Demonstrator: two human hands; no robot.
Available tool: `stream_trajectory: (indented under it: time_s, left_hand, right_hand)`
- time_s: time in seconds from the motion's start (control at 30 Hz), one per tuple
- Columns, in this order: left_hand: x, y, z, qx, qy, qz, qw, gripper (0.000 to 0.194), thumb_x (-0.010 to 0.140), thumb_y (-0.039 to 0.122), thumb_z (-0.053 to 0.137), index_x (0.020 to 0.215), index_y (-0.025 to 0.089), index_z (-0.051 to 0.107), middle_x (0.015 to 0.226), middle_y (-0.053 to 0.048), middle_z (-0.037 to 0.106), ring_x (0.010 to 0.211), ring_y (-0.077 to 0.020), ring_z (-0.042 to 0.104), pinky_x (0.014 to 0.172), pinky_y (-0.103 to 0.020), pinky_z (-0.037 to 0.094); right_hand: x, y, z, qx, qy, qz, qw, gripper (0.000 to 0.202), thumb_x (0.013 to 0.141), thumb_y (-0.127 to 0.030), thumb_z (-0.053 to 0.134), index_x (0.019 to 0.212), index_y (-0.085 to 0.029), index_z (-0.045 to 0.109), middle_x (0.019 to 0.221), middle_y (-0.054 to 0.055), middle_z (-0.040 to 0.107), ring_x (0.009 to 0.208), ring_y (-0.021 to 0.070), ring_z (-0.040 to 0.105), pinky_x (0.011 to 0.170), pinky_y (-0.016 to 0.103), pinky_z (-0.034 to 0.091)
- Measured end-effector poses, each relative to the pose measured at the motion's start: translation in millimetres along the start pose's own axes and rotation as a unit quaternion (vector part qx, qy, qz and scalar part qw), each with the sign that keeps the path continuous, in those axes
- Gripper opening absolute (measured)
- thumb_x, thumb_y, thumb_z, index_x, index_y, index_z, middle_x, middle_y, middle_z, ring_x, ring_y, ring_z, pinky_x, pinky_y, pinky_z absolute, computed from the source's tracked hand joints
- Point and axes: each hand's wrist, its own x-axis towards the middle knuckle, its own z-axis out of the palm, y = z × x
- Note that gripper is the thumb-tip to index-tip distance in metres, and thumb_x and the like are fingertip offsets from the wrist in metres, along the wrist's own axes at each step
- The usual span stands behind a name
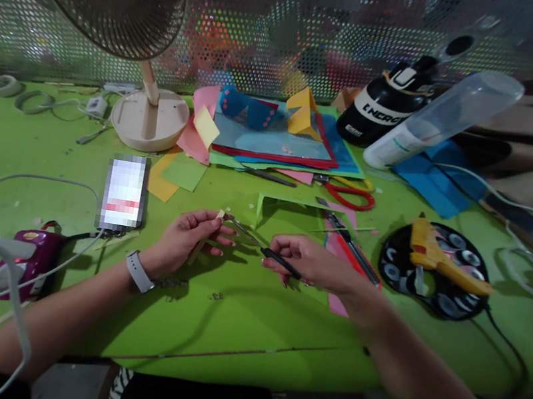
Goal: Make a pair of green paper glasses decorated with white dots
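In the middle of the green table, my left hand [194,235] pinches a narrow pale yellow paper strip [220,215] between thumb and finger; its other fingers are partly spread. My right hand [307,260] is closed around a slim tool with a black handle [284,264] and a thin metal shaft [245,231]. The shaft's tip points left and reaches the strip near my left fingertips; whether they touch I cannot tell. Small paper scraps [251,206] lie just beyond. Behind my right hand stands a folded light green paper [291,201].
A yellow glue gun [444,258] rests on a black round tray [396,277] at right. Red-handled scissors [350,197], a utility knife [349,236] and stacked coloured sheets [270,143] lie behind. A phone [124,194], a fan [150,117] and cables occupy the left; bottles [365,117] stand at back right.
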Motion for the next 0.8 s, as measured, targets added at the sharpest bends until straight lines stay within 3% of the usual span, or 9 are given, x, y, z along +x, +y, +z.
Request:
stream_trajectory:
  time_s: [0.17, 0.53, 0.8]
  left_hand:
    - [0.0, 1.0, -0.7, -0.013, 0.001, -0.001, 1.000, 0.011, 0.092, 0.017, 0.060, 0.100, 0.012, 0.067, 0.096, -0.009, 0.075, 0.076, -0.0127, 0.071, 0.061, -0.020, 0.056]
    - [-1.3, 0.5, 0.8, 0.008, -0.006, -0.004, 1.000, 0.010, 0.091, 0.019, 0.063, 0.097, 0.012, 0.068, 0.093, -0.009, 0.075, 0.075, -0.0128, 0.071, 0.061, -0.021, 0.055]
    - [-1.3, -0.1, 0.4, 0.015, -0.011, -0.003, 1.000, 0.011, 0.092, 0.019, 0.061, 0.097, 0.011, 0.067, 0.093, -0.009, 0.075, 0.076, -0.0124, 0.071, 0.062, -0.021, 0.056]
  right_hand:
    - [0.0, 0.8, -0.7, -0.008, -0.004, 0.006, 1.000, 0.047, 0.066, -0.058, 0.077, 0.076, -0.019, 0.053, 0.057, -0.003, 0.059, 0.045, 0.0066, 0.047, 0.041, 0.021, 0.028]
    - [2.0, 2.6, 2.6, 0.013, -0.007, -0.018, 1.000, 0.044, 0.064, -0.052, 0.080, 0.074, -0.019, 0.053, 0.062, -0.004, 0.055, 0.052, 0.0081, 0.053, 0.049, 0.023, 0.040]
    - [2.0, 0.1, 3.8, 0.003, 0.005, -0.009, 1.000, 0.045, 0.062, -0.052, 0.082, 0.073, -0.019, 0.053, 0.061, -0.004, 0.056, 0.053, 0.0085, 0.052, 0.051, 0.024, 0.040]
